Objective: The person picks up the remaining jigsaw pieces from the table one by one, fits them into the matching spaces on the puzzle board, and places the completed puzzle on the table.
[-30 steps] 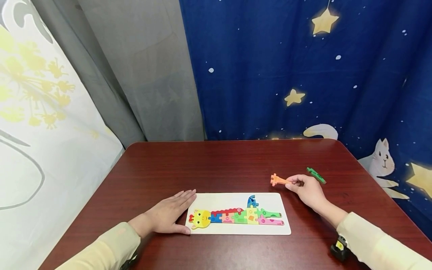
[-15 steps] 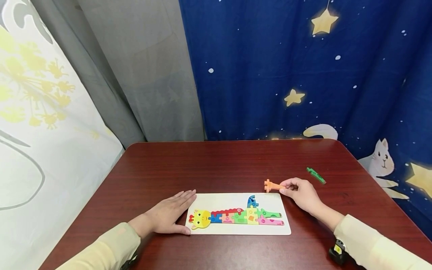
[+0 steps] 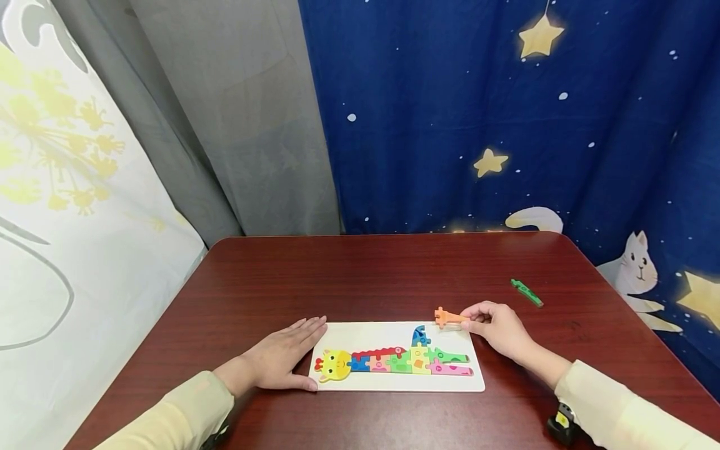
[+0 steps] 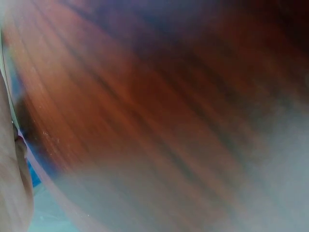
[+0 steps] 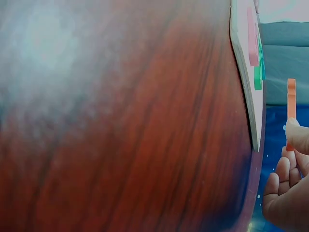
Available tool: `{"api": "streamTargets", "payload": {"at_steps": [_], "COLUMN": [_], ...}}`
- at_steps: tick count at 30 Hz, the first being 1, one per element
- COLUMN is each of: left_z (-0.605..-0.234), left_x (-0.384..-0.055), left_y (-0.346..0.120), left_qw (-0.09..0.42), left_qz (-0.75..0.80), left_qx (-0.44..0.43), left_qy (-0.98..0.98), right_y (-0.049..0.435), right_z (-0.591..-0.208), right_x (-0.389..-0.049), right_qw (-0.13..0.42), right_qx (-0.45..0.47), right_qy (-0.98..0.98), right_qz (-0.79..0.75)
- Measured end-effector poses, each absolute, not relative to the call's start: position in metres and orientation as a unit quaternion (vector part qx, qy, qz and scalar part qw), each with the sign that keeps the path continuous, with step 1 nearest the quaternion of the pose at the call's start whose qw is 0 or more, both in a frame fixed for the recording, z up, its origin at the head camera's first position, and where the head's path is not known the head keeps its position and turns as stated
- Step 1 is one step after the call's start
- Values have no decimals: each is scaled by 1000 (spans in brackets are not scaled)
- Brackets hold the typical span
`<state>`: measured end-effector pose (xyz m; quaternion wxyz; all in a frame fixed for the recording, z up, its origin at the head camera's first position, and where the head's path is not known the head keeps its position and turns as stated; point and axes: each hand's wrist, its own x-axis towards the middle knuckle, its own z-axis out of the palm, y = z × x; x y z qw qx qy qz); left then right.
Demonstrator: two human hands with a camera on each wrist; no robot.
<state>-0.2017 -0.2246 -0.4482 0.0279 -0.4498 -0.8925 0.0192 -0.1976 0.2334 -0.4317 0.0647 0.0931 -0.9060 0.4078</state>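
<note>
Between thumb and fingers, my right hand pinches an orange puzzle piece by its narrow end, above the far right corner of a white puzzle board. The right wrist view shows the same orange piece held apart from the board. My left hand lies with straight fingers along the board's left edge. On the board is a giraffe of joined pieces: a yellow head, a red mane, coloured body pieces, green and pink legs, and a blue piece rising from the yellow body piece.
A green puzzle piece lies on the dark red table, beyond my right hand. Curtains hang behind the table, and a white patterned cloth hangs to the left. The left wrist view is mostly blurred table.
My right hand has carried the orange piece left and nearer, from over the table to above the board's far right corner. The left hand and the board have stayed put.
</note>
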Motion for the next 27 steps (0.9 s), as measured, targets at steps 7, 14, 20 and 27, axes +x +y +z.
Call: {"api": "streamTargets", "payload": {"at_steps": [7, 14, 20, 27], "left_z": [-449, -448, -447, -447], "left_x": [-202, -202, -202, -202], "left_y": [-225, -225, -225, -225], "left_qw": [31, 29, 19, 17], "left_qz": [20, 17, 16, 21], "left_qx": [-451, -449, -445, -445], "left_qy": [-892, -893, -895, -895], "right_y": [231, 229, 228, 226], "right_z": [-435, -437, -438, -441], "right_x": [-195, -194, -194, -193], "right_qw": [61, 49, 44, 44], "right_qx": [108, 117, 130, 136], "right_qy": [-903, -900, -899, -900], "right_qz": [410, 417, 416, 413]}}
